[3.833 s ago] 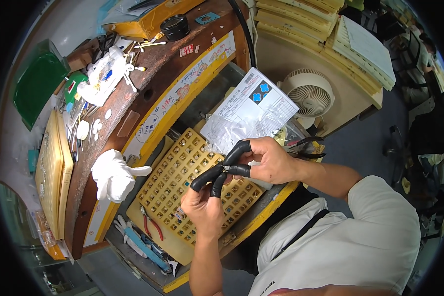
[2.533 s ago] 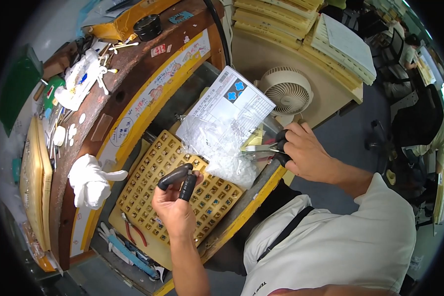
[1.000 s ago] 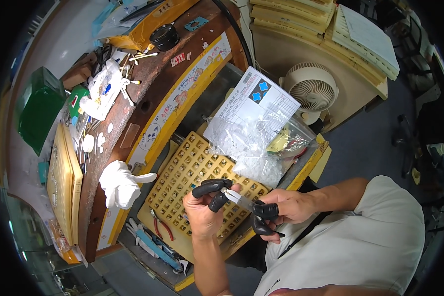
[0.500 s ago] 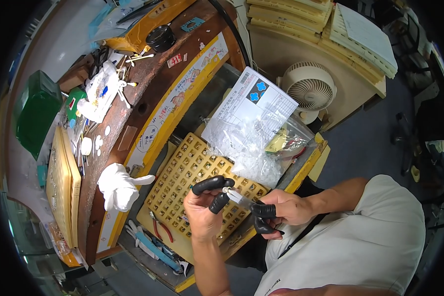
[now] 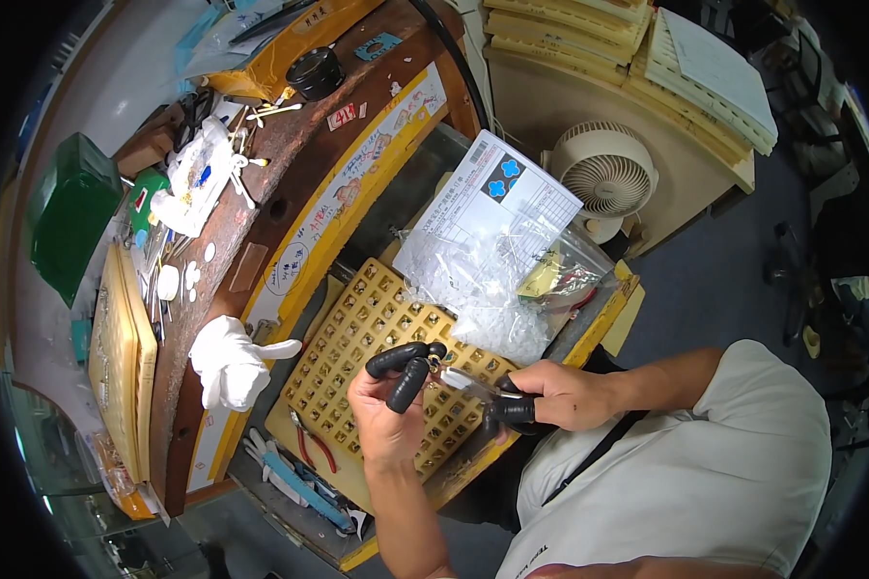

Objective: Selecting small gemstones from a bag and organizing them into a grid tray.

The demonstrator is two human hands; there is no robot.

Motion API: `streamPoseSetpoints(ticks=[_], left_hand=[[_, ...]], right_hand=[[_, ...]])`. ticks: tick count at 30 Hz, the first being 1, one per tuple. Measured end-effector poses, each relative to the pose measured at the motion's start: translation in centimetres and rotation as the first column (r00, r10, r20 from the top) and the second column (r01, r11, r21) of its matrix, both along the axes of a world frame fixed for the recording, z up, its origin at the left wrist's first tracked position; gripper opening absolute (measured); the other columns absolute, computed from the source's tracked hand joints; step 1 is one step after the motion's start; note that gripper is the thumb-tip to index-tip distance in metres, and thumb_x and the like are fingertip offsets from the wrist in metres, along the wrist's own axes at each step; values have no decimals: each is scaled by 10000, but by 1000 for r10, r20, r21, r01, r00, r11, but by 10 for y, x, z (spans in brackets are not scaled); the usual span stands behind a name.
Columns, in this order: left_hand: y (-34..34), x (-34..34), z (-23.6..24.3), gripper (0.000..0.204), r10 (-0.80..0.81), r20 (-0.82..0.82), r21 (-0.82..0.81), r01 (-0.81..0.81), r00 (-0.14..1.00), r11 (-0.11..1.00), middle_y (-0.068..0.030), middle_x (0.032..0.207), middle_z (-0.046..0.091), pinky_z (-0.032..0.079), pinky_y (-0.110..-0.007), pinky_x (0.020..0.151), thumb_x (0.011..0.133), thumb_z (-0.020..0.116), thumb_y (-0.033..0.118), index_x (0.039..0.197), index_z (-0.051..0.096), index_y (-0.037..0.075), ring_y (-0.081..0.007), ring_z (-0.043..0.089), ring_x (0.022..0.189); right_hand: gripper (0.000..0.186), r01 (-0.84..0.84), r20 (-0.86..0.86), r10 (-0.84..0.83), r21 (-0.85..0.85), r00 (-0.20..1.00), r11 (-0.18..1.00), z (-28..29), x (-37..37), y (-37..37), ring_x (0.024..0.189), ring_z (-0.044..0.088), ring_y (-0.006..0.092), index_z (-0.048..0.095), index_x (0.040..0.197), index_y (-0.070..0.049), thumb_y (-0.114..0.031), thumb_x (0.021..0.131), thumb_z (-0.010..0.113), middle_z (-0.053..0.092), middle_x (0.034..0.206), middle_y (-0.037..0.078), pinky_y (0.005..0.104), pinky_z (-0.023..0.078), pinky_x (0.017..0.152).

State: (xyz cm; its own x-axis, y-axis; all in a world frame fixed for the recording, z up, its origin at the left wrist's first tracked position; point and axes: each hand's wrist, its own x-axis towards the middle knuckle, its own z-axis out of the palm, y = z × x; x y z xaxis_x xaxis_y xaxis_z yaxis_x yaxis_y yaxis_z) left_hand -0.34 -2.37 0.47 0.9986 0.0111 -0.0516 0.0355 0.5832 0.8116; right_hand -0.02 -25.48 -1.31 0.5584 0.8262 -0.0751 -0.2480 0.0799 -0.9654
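Head view: a small shiny piece (image 5: 436, 361) pinched above the yellow tray (image 5: 369, 265).
The left hand (image 5: 388, 407) closes black-covered fingertips on the piece; the right hand (image 5: 562, 394), curled tight, grips a silver tool (image 5: 468, 384), its tip near the piece. A clear bag (image 5: 497, 318) overlaps the tray's upper right edge; red-handled pliers (image 5: 304, 444) lie at the tray's lower left.
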Motion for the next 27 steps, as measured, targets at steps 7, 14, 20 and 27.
streamPoseSetpoints(ticks=[7,14,20,27], left_hand=[[1,2,-2,200,-3,56,3,3,998,1000,-202,1009,700,553,-405,772,870,649,-71,1070,640,-61,-270,688,840],[-3,4,-2,184,22,47,32,-23,999,999,-198,987,703,556,-404,767,868,650,-74,1051,640,-58,-272,689,815],[-8,5,-4,167,108,4,190,-106,994,976,-163,942,705,566,-346,756,853,666,-79,1017,638,-70,-214,687,802],[-1,8,-8,150,150,-51,292,-129,987,948,-135,936,705,588,-367,790,864,671,-42,1011,645,-58,-208,699,826]], right_hand=[[249,71,-150,-76,-36,986,997,11,2,-1,928,617,81,585,1086,24,-188,1015,476,685,962,56,256,475,753],[162,305,-20,-305,-16,952,952,13,5,10,843,592,62,623,1004,29,-116,931,614,670,918,31,251,477,734],[310,586,666,-528,166,527,793,14,29,31,825,632,298,660,970,6,49,666,701,628,914,141,342,504,739],[165,547,696,-461,116,551,829,23,56,43,691,525,346,480,687,11,32,613,626,497,708,148,432,419,596]])
